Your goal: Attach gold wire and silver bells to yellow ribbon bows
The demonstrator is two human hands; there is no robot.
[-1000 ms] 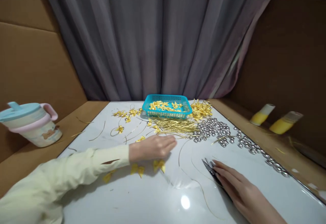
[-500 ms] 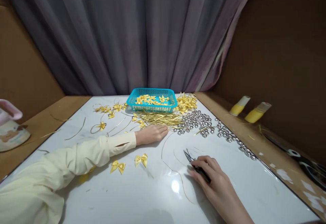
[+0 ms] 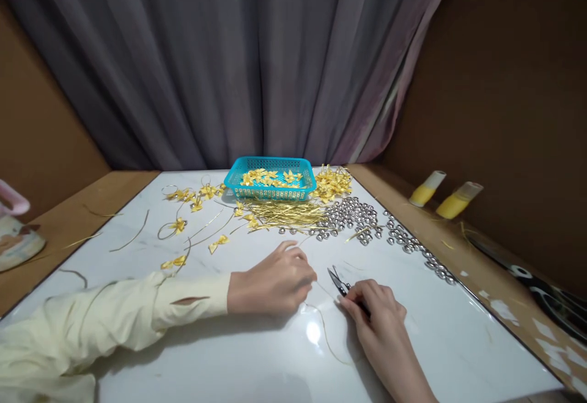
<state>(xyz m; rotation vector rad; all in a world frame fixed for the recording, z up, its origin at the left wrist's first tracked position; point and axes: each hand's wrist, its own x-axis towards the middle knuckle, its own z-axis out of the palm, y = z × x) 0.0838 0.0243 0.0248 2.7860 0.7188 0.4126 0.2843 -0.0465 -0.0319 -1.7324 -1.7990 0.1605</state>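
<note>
glossy white tabletop (image 3: 257,360), shiny metal beads (image 3: 353,216)

near table (image 3: 229,360) lies bare; silver beads (image 3: 353,216) and basket (image 3: 273,178) crowd the far side.

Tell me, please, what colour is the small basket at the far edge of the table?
The basket is turquoise blue with a perforated lattice wall; the head view shows it clearly.

No readable text, label or number anywhere.
</note>
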